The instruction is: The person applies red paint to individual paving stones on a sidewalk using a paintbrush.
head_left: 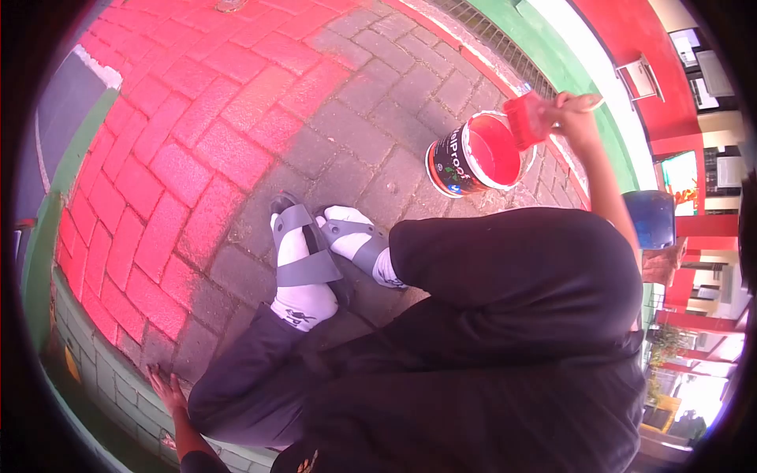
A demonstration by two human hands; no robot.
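Note:
My right hand (569,118) grips a wide paint brush (523,122) whose bristles are covered in red paint. The brush is held up over the rim of a paint bucket (456,164) with a dark printed label. Red paint (498,151) shows inside the bucket and white smears mark its rim. My left hand (167,391) rests on the paving beside the green kerb, fingers spread and holding nothing.
Paving blocks (351,126) are bare grey in the middle, and red-painted blocks (189,150) cover the left. My feet in white socks and grey sandals (307,256) stand near the paint edge. A drain grate (505,43), green kerb (87,347) and blue container (650,219) lie around.

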